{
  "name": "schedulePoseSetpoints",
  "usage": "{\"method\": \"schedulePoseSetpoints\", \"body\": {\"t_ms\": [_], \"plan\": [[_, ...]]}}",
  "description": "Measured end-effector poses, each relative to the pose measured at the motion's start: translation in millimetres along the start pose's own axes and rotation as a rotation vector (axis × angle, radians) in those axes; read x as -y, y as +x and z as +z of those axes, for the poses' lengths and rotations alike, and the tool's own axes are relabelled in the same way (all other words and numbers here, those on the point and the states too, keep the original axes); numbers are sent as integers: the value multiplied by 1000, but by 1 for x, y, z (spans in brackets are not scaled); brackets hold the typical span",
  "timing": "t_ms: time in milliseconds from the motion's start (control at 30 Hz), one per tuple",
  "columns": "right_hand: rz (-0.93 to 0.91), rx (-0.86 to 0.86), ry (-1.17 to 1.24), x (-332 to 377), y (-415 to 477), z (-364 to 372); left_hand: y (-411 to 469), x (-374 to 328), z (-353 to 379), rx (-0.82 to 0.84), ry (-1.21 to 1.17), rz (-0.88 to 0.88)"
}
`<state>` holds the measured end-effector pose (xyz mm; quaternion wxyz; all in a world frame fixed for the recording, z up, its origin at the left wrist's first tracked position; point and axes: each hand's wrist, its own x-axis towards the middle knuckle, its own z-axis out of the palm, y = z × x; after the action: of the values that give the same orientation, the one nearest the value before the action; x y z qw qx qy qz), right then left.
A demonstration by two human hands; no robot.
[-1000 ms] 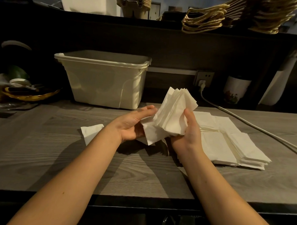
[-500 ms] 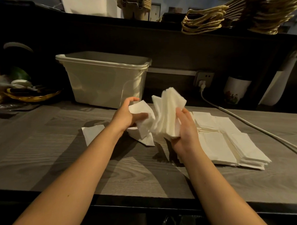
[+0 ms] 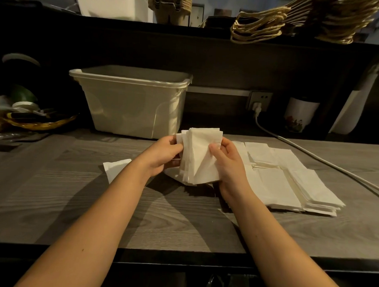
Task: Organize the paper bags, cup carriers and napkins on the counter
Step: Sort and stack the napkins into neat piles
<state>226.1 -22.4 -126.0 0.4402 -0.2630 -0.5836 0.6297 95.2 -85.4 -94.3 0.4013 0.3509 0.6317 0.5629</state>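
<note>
**Over the counter, the fanned napkins closed up between both your hands**

Just above the counter [image 3: 74, 203], in front of the bin [image 3: 132, 107], you held the napkin bundle [image 3: 202, 156] upright in both hands. A second earlier it had been fanned loosely in your right hand alone. Half a second earlier your left hand had pinched up one loose napkin apart from it. By this moment that napkin seemed to have joined the bundle, and the fan had closed into a tighter block.

Your left hand [image 3: 162, 155] gripped the left edge, fingers [image 3: 175, 146] curled round it. Your right hand [image 3: 228, 166] gripped the right edge, thumb pressed on the front sheet.

A flat napkin [image 3: 172, 174] lay beneath the bundle and a stray napkin [image 3: 115, 167] lay beside your left wrist. The spread pile [image 3: 290, 185] lay to the right, close by your right hand.

I judged the gathering only partly done. Those sheets were left to collect, and the paper bags [image 3: 296, 22] and cup carriers [image 3: 169, 7] on the upper shelf [image 3: 124, 25] looked untouched
</note>
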Motion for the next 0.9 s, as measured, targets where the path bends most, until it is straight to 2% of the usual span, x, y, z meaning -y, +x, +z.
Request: {"method": "schedulePoseSetpoints", "body": {"t_ms": [200, 300, 367, 467, 567, 633, 700, 767, 833, 900], "plan": [[22, -66, 1, -3, 1, 0, 0, 0, 4, 31, 10, 19], [20, -91, 2, -4, 1, 1, -1, 3, 9, 24, -66, 26], [15, -103, -18, -5, 1, 1, -2, 3, 14, 79, -115, 51], [8, -110, -59, -7, 1, 3, -8, 2, 20, 180, -3, 112], [-85, -104, -124, -7, -2, 4, -7, 7, 25, 77, 170, 181], [-125, -70, -132, -7, -3, 5, -4, 8, 24, -32, 70, 170], [-52, -12, -18, -7, -4, 5, -3, 7, 22, -59, -172, 119], [101, 71, 189, -4, -5, 6, -2, 5, 20, -40, -379, 113], [235, 142, 372, -2, -5, 8, -1, 3, 20, -26, -444, 151], [250, 150, 437, -2, -4, 7, -2, 3, 18, -26, -415, 186]]}}
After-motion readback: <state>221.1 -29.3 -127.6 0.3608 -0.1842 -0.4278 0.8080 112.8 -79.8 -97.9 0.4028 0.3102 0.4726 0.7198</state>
